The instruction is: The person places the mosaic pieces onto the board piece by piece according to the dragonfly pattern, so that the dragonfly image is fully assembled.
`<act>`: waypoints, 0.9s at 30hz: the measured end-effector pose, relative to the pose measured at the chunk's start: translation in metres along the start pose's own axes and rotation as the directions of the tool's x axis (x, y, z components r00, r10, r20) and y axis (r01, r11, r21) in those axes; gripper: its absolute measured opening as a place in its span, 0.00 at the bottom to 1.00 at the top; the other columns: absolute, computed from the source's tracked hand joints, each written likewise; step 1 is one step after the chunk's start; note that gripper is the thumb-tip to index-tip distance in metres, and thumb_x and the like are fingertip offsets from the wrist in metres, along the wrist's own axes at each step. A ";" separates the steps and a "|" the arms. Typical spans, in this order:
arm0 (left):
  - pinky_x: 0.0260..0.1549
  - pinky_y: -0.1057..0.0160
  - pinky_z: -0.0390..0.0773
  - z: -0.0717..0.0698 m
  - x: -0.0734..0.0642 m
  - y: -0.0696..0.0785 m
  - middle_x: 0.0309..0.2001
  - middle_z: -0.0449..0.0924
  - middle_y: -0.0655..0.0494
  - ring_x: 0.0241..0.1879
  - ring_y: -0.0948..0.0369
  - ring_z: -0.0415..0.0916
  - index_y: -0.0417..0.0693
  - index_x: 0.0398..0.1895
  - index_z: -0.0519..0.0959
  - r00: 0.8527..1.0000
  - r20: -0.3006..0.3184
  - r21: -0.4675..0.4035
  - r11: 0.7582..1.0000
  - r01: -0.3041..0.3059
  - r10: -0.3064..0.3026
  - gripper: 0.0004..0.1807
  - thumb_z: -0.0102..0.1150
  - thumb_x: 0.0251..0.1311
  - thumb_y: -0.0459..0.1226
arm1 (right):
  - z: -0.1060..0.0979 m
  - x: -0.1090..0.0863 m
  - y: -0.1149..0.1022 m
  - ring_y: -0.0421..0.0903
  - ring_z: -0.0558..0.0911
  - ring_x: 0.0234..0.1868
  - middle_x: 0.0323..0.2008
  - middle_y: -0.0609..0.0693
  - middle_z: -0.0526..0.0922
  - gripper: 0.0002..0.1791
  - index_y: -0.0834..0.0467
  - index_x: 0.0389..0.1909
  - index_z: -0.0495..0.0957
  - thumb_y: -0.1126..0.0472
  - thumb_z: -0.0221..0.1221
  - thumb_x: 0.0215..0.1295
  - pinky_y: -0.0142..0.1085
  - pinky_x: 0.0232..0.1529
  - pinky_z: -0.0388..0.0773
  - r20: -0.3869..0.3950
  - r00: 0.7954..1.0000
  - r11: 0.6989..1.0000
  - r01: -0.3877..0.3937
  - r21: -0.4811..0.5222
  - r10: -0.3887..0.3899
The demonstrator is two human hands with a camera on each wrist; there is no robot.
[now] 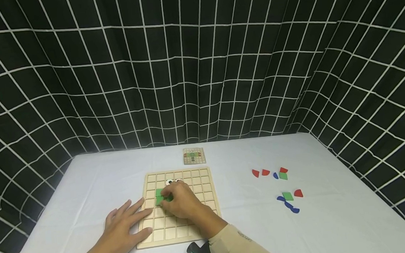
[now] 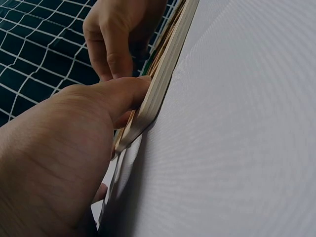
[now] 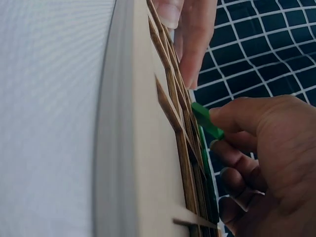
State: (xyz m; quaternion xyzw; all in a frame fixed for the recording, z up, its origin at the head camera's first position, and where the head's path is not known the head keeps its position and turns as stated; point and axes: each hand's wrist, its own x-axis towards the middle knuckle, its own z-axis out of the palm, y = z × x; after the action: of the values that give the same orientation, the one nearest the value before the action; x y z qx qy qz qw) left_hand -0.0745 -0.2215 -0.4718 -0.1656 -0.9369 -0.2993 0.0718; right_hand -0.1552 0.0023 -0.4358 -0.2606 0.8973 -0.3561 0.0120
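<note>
My right hand (image 1: 182,201) pinches a green tile (image 3: 207,121) between thumb and fingers over the wooden grid board (image 1: 175,232). A green square (image 1: 159,192) lies in a cell left of the fingertips, and more green shows around and under them. Just beyond that hand, two round eye pieces (image 1: 169,182) sit on the board, partly hidden. With fingers spread, my left hand (image 1: 123,230) rests at the board's left edge; its thumb and fingertips reach over the rim. In the left wrist view the left thumb (image 2: 123,94) lies across the board's edge.
A small pattern card (image 1: 194,156) lies behind the board. To the right are loose red quarter-circle pieces (image 1: 298,193), green squares (image 1: 287,196) and blue half-round pieces (image 1: 295,210) on the white tablecloth (image 1: 245,214). A black grid-lined curtain (image 1: 184,72) surrounds the table.
</note>
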 end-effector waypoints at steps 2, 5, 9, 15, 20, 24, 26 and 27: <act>0.67 0.20 0.47 0.000 0.000 0.000 0.77 0.72 0.44 0.77 0.29 0.57 0.53 0.65 0.87 1.000 0.000 -0.001 1.000 -0.002 0.002 0.27 0.73 0.67 0.53 | 0.000 0.001 -0.001 0.39 0.81 0.45 0.38 0.44 0.86 0.10 0.61 0.48 0.91 0.64 0.74 0.68 0.36 0.57 0.81 0.006 1.000 1.000 0.001 -0.021 0.000; 0.67 0.20 0.47 0.000 0.000 0.000 0.77 0.72 0.44 0.77 0.29 0.57 0.53 0.65 0.87 1.000 0.003 -0.004 1.000 -0.001 0.001 0.27 0.73 0.67 0.53 | 0.002 0.002 -0.001 0.40 0.82 0.46 0.39 0.44 0.86 0.10 0.60 0.48 0.91 0.63 0.75 0.68 0.37 0.58 0.81 0.009 1.000 0.999 -0.003 -0.050 0.003; 0.67 0.19 0.46 0.000 0.000 0.000 0.77 0.72 0.44 0.77 0.29 0.57 0.53 0.65 0.87 1.000 0.004 -0.007 1.000 0.001 -0.001 0.27 0.72 0.67 0.53 | 0.002 0.002 -0.003 0.39 0.79 0.44 0.39 0.44 0.86 0.10 0.60 0.48 0.91 0.63 0.75 0.67 0.31 0.49 0.81 0.012 1.000 0.998 0.001 -0.067 -0.001; 0.68 0.20 0.46 -0.001 0.001 0.000 0.77 0.71 0.43 0.77 0.29 0.56 0.53 0.64 0.87 1.000 0.010 -0.008 1.000 0.010 -0.010 0.27 0.72 0.67 0.53 | -0.003 0.002 -0.003 0.39 0.79 0.47 0.42 0.43 0.85 0.13 0.60 0.52 0.90 0.62 0.74 0.69 0.32 0.53 0.81 0.013 1.000 0.998 -0.008 -0.058 0.009; 0.68 0.20 0.46 -0.001 0.001 0.000 0.78 0.71 0.44 0.77 0.29 0.57 0.53 0.65 0.87 1.000 0.014 -0.002 1.000 0.010 -0.010 0.27 0.72 0.67 0.54 | -0.019 0.001 -0.002 0.44 0.81 0.51 0.46 0.47 0.87 0.13 0.62 0.54 0.89 0.64 0.71 0.71 0.37 0.55 0.81 -0.028 0.999 1.000 0.022 -0.010 -0.022; 0.68 0.21 0.47 0.000 0.001 0.000 0.77 0.72 0.44 0.77 0.30 0.57 0.53 0.65 0.87 1.000 0.001 0.001 1.000 0.003 -0.003 0.27 0.72 0.67 0.53 | -0.040 -0.003 -0.002 0.53 0.83 0.53 0.49 0.54 0.88 0.13 0.64 0.53 0.89 0.64 0.71 0.71 0.44 0.55 0.82 -0.093 0.993 0.997 0.071 0.043 -0.067; 0.68 0.21 0.47 0.000 0.001 -0.001 0.77 0.72 0.44 0.77 0.30 0.57 0.53 0.65 0.87 1.000 -0.005 -0.002 1.000 0.001 -0.001 0.27 0.73 0.67 0.53 | -0.052 -0.007 -0.003 0.56 0.84 0.53 0.49 0.55 0.87 0.13 0.64 0.53 0.89 0.65 0.71 0.70 0.47 0.54 0.82 -0.128 0.988 0.994 0.093 0.059 -0.085; 0.68 0.21 0.47 0.000 0.001 -0.001 0.77 0.72 0.44 0.77 0.30 0.57 0.53 0.64 0.87 1.000 -0.007 -0.003 1.000 0.000 0.000 0.27 0.73 0.67 0.53 | -0.058 -0.009 -0.003 0.56 0.84 0.52 0.49 0.55 0.87 0.13 0.64 0.52 0.89 0.65 0.71 0.69 0.48 0.53 0.83 -0.148 0.984 0.992 0.106 0.063 -0.096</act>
State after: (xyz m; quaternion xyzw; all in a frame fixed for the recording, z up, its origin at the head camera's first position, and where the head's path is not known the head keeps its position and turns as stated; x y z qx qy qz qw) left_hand -0.0755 -0.2218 -0.4724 -0.1648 -0.9362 -0.3012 0.0748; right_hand -0.1581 0.0419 -0.3920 -0.2787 0.8683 -0.4056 -0.0620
